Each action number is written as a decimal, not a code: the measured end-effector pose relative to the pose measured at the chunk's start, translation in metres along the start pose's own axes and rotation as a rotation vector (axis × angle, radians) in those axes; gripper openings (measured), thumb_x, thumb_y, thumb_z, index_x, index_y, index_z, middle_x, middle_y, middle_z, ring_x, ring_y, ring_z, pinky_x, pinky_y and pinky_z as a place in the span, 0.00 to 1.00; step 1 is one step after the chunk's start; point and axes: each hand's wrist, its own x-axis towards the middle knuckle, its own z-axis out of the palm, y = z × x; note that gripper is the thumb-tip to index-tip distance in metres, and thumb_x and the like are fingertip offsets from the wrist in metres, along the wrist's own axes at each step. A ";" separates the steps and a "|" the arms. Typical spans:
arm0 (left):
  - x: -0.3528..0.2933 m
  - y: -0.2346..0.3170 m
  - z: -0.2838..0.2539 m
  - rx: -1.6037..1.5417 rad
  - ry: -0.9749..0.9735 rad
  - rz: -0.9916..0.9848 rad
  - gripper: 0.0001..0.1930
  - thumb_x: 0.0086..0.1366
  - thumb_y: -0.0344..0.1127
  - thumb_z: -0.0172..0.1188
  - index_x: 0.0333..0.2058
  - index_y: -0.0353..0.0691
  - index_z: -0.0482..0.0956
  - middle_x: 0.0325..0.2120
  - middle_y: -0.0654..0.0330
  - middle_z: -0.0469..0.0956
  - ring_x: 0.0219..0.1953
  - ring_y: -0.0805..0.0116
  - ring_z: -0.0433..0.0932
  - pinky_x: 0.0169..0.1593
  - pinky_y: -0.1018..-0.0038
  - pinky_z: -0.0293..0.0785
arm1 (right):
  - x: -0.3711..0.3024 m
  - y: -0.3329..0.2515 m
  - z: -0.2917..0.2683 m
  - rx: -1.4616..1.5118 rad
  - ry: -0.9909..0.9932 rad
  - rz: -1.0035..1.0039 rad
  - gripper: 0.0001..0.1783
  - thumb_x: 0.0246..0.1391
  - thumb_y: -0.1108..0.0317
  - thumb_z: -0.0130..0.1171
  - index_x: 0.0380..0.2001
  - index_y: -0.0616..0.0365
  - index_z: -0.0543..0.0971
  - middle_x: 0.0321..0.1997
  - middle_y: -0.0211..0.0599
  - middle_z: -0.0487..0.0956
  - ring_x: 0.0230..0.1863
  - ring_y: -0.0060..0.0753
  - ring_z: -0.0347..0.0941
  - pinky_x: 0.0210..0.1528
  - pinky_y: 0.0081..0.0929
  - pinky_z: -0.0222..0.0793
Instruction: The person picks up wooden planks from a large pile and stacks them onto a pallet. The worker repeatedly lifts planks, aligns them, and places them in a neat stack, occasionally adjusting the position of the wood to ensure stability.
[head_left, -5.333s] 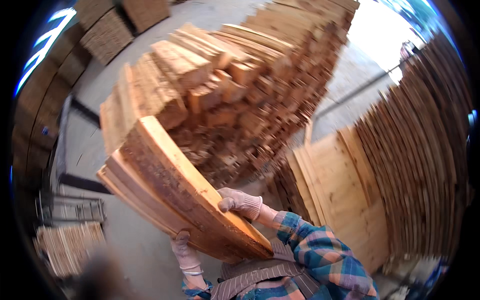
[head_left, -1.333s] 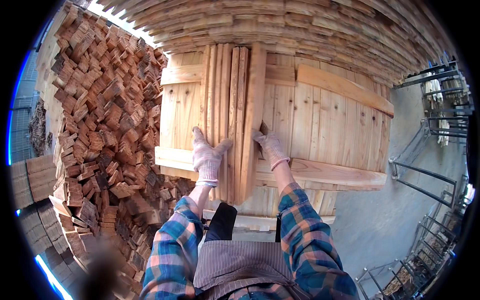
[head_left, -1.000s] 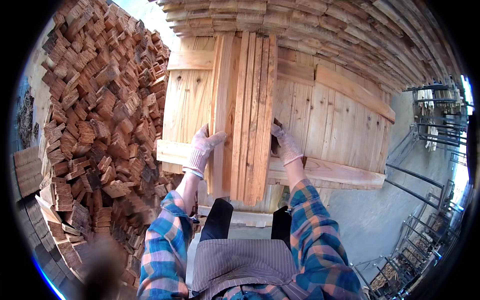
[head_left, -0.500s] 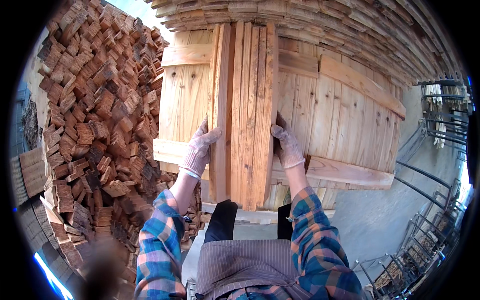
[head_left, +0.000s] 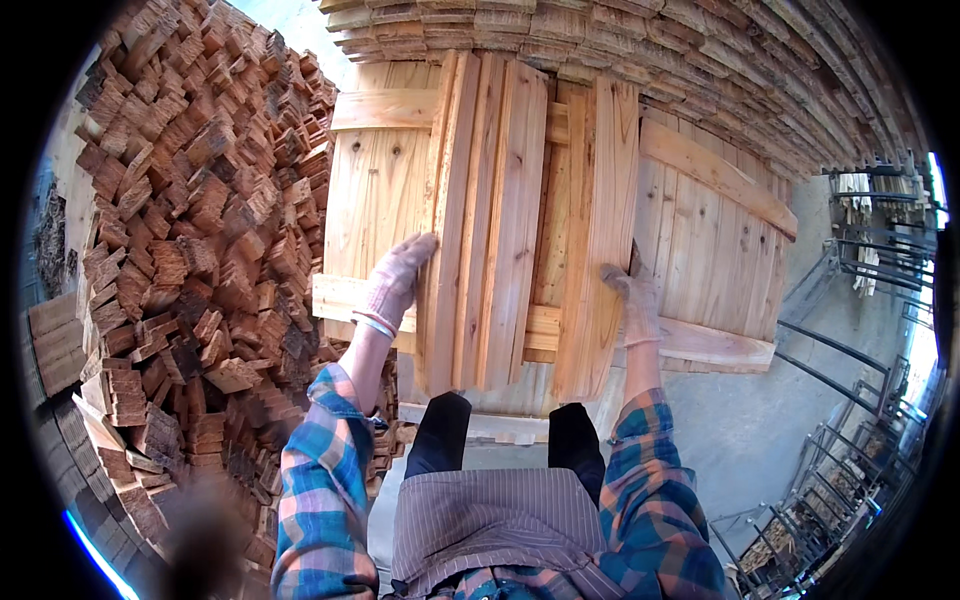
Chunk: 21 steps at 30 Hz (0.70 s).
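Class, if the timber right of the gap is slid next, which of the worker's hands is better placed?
Probably the right hand: it is at the outer edge of the right-hand timber. The left hand is across the gap, beside the left-hand boards.

Pale gloves (head_left: 385, 288) wrapped both hands (head_left: 636, 302) — teal-and-peach plaid sleeves (head_left: 322, 500) blazed at seven and five o'clock — and a pinstriped apron (head_left: 495, 525) filled six, over dark trousers (head_left: 440, 438)!

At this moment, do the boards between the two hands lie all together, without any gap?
No, a gap separates the left boards from the right boards, and the wooden panel beneath shows through it.
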 end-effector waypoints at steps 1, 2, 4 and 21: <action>-0.001 0.000 0.005 0.059 -0.028 -0.043 0.20 0.65 0.36 0.59 0.51 0.32 0.71 0.40 0.61 0.78 0.41 0.72 0.76 0.46 0.73 0.75 | 0.003 -0.002 0.000 -0.042 -0.003 0.023 0.39 0.45 0.73 0.66 0.62 0.65 0.64 0.52 0.43 0.76 0.44 0.29 0.75 0.46 0.22 0.73; -0.007 0.003 0.010 0.016 -0.057 -0.050 0.17 0.64 0.38 0.61 0.47 0.34 0.73 0.39 0.62 0.78 0.39 0.72 0.77 0.45 0.73 0.75 | 0.006 -0.007 0.003 -0.082 -0.010 0.046 0.39 0.44 0.72 0.67 0.61 0.65 0.65 0.50 0.43 0.77 0.44 0.29 0.75 0.46 0.22 0.74; -0.005 -0.003 0.012 -0.037 -0.045 -0.006 0.17 0.63 0.37 0.62 0.47 0.35 0.74 0.38 0.61 0.78 0.38 0.72 0.76 0.44 0.73 0.75 | 0.004 -0.015 0.004 -0.148 0.007 0.122 0.38 0.44 0.70 0.69 0.59 0.66 0.66 0.48 0.43 0.78 0.43 0.29 0.76 0.45 0.23 0.74; 0.024 0.014 -0.090 0.449 0.231 0.338 0.22 0.70 0.37 0.48 0.56 0.26 0.63 0.51 0.49 0.76 0.42 0.58 0.82 0.47 0.72 0.80 | 0.016 0.010 0.004 -0.130 -0.042 0.071 0.37 0.43 0.65 0.71 0.56 0.65 0.69 0.41 0.40 0.81 0.37 0.27 0.77 0.39 0.23 0.75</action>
